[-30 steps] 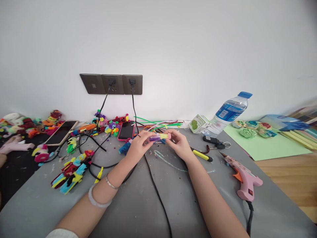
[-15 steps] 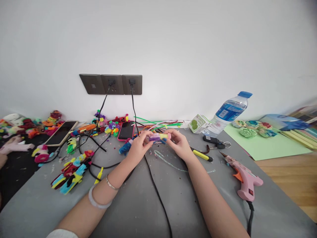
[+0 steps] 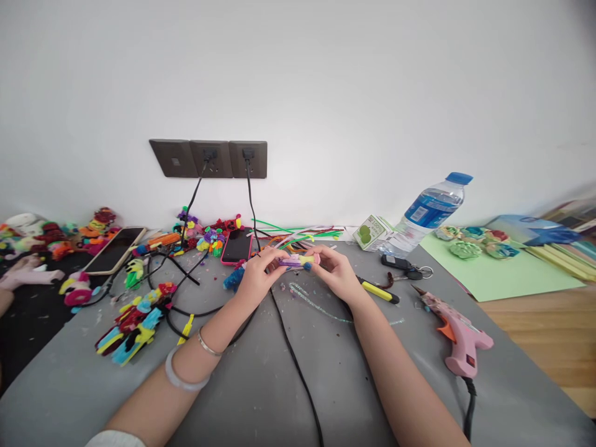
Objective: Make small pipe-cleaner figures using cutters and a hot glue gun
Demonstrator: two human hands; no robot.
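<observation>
Both my hands meet over the far middle of the grey table [image 3: 326, 372]. My left hand [image 3: 257, 277] and my right hand [image 3: 338, 270] pinch the two ends of a small fuzzy craft piece [image 3: 297, 261], purple, yellow and pink with a blue tip. Their fingers are closed on it, and it is held just above the table. A silvery glitter strand [image 3: 321, 305] lies on the grey surface just under my hands. A black cable [image 3: 293, 357] runs between my forearms toward me.
A pink glue gun [image 3: 459, 338] lies at the right, a yellow-handled tool [image 3: 378, 292] and keys [image 3: 410, 268] beyond it. A water bottle [image 3: 426, 214], small carton [image 3: 370, 232], green paper [image 3: 507, 273], two phones [image 3: 237, 246] [image 3: 114, 248], colourful fuzzy pieces [image 3: 135, 323] and wall sockets [image 3: 209, 158] surround them.
My hands have turned the craft piece slightly and lowered it a little; my fingers shifted along it. Nothing else on the table moved.
</observation>
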